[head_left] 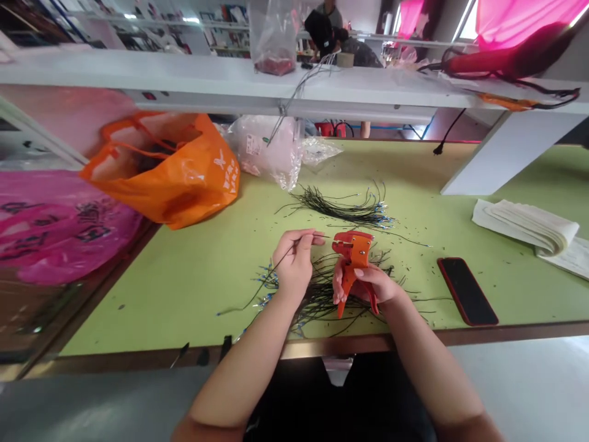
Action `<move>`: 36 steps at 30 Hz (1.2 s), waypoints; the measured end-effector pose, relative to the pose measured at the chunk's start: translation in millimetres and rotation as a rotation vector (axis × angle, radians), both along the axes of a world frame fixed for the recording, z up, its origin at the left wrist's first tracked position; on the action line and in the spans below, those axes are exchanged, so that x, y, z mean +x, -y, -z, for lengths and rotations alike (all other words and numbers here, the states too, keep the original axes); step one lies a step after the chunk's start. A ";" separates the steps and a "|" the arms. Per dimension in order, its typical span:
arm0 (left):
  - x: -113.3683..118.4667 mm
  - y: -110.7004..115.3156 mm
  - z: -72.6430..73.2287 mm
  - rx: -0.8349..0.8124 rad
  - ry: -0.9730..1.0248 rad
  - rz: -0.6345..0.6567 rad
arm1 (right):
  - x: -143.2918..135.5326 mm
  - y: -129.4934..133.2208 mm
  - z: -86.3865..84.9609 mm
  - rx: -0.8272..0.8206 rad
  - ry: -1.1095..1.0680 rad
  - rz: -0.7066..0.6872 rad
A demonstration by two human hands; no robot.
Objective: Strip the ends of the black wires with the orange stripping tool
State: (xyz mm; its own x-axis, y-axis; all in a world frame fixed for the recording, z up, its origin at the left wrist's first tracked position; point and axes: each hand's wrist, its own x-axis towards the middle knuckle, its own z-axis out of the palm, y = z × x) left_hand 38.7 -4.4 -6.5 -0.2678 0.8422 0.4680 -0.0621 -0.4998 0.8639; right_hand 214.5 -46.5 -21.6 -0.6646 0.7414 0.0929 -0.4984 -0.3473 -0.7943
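Two wire bunches (343,209) on grn tabletop (170,282), wht shelf (197,78) above.

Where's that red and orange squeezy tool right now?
In the head view, the red and orange tool is in the person's right hand, just right of the left hand and over the nearer bunch of black wires.

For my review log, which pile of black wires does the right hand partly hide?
The near pile, lower in the picture; the far pile lies beyond the right hand.
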 end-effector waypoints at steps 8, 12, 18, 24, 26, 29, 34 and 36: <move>0.9 14.7 3.0 0.141 -0.244 -0.009 | -5.4 1.7 -1.4 0.005 -0.005 0.021; 0.3 14.2 5.7 0.182 -0.351 -0.092 | -5.7 1.2 -1.6 0.023 -0.007 0.024; -1.1 12.8 3.3 0.203 -0.405 -0.131 | -8.2 3.8 -1.9 0.024 0.023 0.047; -2.2 12.6 3.1 0.174 -0.443 -0.137 | -9.6 5.5 -2.4 -0.006 0.058 0.084; -2.0 12.9 3.2 0.159 -0.439 -0.132 | -9.5 5.2 -1.4 -0.011 0.054 0.088; -1.4 12.9 4.4 0.157 -0.410 -0.112 | -9.3 4.8 -0.1 0.001 0.053 0.087; -0.2 12.2 5.6 0.133 -0.358 -0.070 | -9.9 5.2 0.0 0.021 0.054 0.099; 0.1 12.3 4.8 0.137 -0.341 -0.057 | -10.4 5.8 0.3 0.026 0.064 0.115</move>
